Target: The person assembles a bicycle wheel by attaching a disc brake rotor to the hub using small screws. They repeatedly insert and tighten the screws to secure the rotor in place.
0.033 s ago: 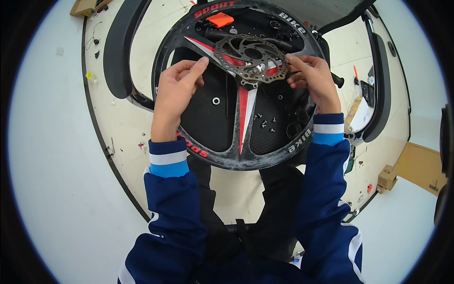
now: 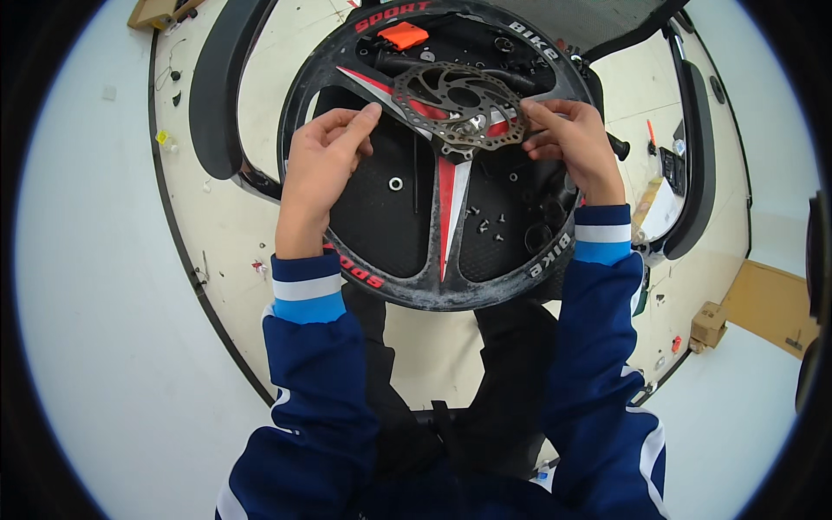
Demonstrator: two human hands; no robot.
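Note:
A black bicycle wheel (image 2: pixel 468 299) with three broad red-and-white spokes lies flat over a dark chair seat in front of me. Above its hub, a perforated metal brake disc (image 2: pixel 511 133) sits slightly tilted. My right hand (image 2: pixel 572 146) pinches the disc's right edge between thumb and fingers. Just off the disc's left edge is my left hand (image 2: pixel 325 156), its thumb and fingertips drawn together; anything between them is too small or hidden to make out. Between the spokes, a silver nut (image 2: pixel 396 184), several small bolts (image 2: pixel 484 226) and a small ring (image 2: pixel 513 177) lie on the black surface.
Chair armrests (image 2: pixel 215 95) rise on both sides of the wheel. An orange object (image 2: pixel 404 35) and other small parts lie in the far gap of the wheel. To the right, a cardboard box (image 2: pixel 710 323) and scattered items rest on the floor.

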